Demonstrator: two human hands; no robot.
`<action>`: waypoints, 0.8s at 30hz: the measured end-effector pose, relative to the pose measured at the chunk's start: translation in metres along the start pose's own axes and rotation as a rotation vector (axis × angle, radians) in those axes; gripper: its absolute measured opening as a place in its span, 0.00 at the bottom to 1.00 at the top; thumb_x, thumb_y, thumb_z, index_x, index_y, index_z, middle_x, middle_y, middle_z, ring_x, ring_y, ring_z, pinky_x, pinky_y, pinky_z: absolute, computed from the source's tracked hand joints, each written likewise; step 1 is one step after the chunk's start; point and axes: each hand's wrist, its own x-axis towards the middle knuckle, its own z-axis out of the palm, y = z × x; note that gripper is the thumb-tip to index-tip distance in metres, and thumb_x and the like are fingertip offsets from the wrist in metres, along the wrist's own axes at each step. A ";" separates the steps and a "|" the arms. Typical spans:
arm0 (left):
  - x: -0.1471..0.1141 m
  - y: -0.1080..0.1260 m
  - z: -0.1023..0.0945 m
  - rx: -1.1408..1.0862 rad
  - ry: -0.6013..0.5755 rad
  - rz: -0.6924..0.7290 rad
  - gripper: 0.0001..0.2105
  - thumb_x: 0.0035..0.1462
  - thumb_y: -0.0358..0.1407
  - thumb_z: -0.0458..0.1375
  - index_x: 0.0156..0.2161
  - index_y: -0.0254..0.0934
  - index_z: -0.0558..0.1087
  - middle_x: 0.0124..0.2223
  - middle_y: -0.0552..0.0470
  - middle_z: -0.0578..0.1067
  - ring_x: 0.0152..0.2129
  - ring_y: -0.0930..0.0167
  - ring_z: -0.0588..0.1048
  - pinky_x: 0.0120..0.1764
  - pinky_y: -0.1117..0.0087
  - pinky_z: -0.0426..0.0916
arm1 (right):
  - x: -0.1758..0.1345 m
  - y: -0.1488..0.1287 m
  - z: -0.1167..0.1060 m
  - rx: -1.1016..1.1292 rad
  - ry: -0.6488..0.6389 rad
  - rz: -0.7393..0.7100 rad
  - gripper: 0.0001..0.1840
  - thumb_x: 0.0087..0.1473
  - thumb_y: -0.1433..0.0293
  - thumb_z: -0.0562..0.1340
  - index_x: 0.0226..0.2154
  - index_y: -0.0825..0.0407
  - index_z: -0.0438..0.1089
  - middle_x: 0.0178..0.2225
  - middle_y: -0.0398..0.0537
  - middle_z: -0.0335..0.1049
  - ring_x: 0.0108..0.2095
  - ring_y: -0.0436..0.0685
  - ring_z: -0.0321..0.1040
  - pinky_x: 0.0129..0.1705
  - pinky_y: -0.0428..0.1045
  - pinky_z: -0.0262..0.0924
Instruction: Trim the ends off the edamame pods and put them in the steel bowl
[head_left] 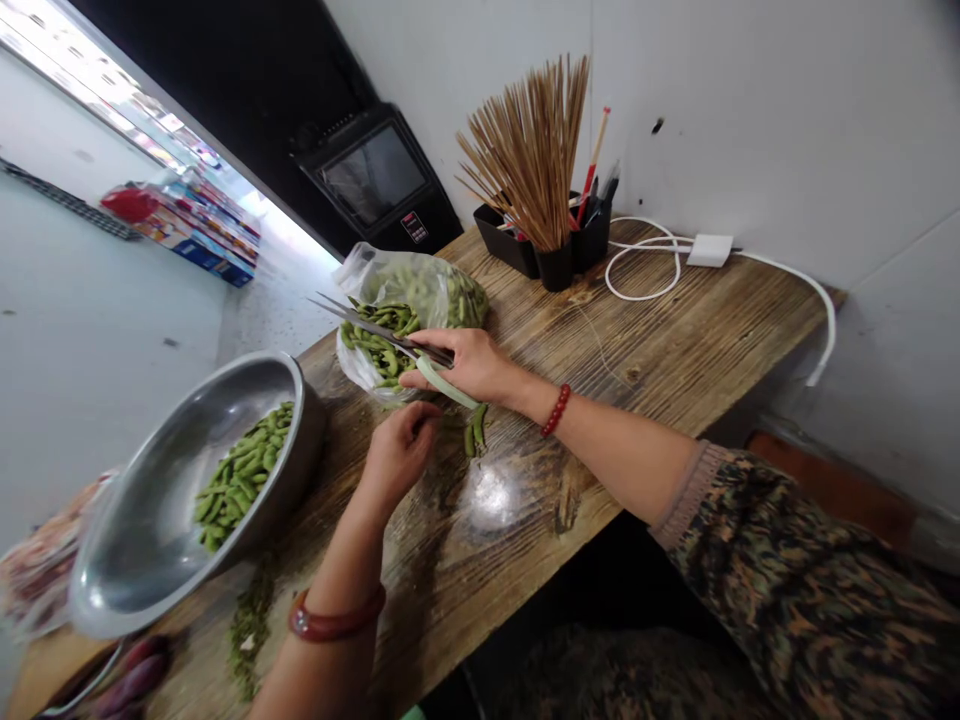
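My right hand (476, 365) is wrapped round a pair of scissors (371, 327) with a pale green handle, its blades apart and pointing left over an open plastic bag (360, 265) of green soybean pods (390, 355). Closer to me, my left hand (401, 450) has its fingers curled in over the table; anything in them is hidden. Two or so loose pods (474, 432) lie on the wood below my right hand. To the left, a large steel bowl (161, 490) holds a heap of pods (244, 478).
Bamboo skewers (532, 150) stand in a black holder (510, 245) by the wall. A white cable (637, 297) loops beside it. Trimmings (251, 625) and dark reddish onions (139, 680) lie near the bowl. A black screened device (375, 175) stands behind the bag.
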 end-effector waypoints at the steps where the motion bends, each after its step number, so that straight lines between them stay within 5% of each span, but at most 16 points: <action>1: 0.001 -0.001 0.000 0.029 -0.023 0.040 0.09 0.50 0.32 0.55 0.36 0.37 0.75 0.31 0.51 0.75 0.26 0.70 0.71 0.32 0.70 0.64 | 0.000 0.000 0.000 -0.002 0.000 0.000 0.25 0.45 0.59 0.69 0.45 0.53 0.73 0.32 0.41 0.71 0.31 0.47 0.64 0.35 0.42 0.58; 7: 0.001 0.002 0.000 0.164 -0.211 0.198 0.12 0.47 0.28 0.58 0.38 0.38 0.75 0.39 0.46 0.72 0.33 0.66 0.72 0.37 0.66 0.66 | -0.002 0.001 0.001 -0.025 -0.016 0.020 0.26 0.45 0.59 0.69 0.46 0.53 0.73 0.33 0.41 0.72 0.32 0.48 0.65 0.37 0.43 0.59; 12: 0.002 0.009 0.000 0.145 -0.222 0.215 0.05 0.44 0.28 0.59 0.30 0.37 0.72 0.33 0.48 0.70 0.29 0.67 0.69 0.35 0.67 0.64 | -0.002 0.003 0.002 -0.014 -0.014 0.032 0.28 0.45 0.58 0.68 0.47 0.53 0.72 0.33 0.42 0.72 0.32 0.48 0.65 0.37 0.44 0.60; 15: 0.000 0.009 -0.001 -0.090 -0.143 0.061 0.03 0.46 0.30 0.58 0.29 0.37 0.69 0.28 0.52 0.69 0.25 0.70 0.66 0.31 0.69 0.63 | -0.002 0.003 0.002 -0.016 -0.020 0.032 0.28 0.45 0.57 0.68 0.47 0.54 0.72 0.33 0.42 0.72 0.32 0.49 0.65 0.38 0.44 0.60; 21: -0.008 0.016 -0.003 -0.985 -0.146 -0.346 0.09 0.47 0.31 0.55 0.37 0.38 0.67 0.29 0.56 0.68 0.24 0.72 0.68 0.28 0.70 0.66 | -0.003 0.004 0.002 -0.020 -0.033 0.021 0.25 0.46 0.59 0.68 0.46 0.54 0.73 0.33 0.41 0.71 0.31 0.48 0.65 0.36 0.43 0.60; 24: -0.009 0.023 0.000 -0.926 -0.168 -0.354 0.06 0.48 0.33 0.57 0.33 0.38 0.65 0.25 0.58 0.65 0.20 0.75 0.64 0.23 0.74 0.60 | -0.003 0.004 0.003 -0.034 -0.028 0.016 0.26 0.46 0.59 0.68 0.46 0.54 0.73 0.32 0.41 0.71 0.30 0.48 0.66 0.35 0.43 0.60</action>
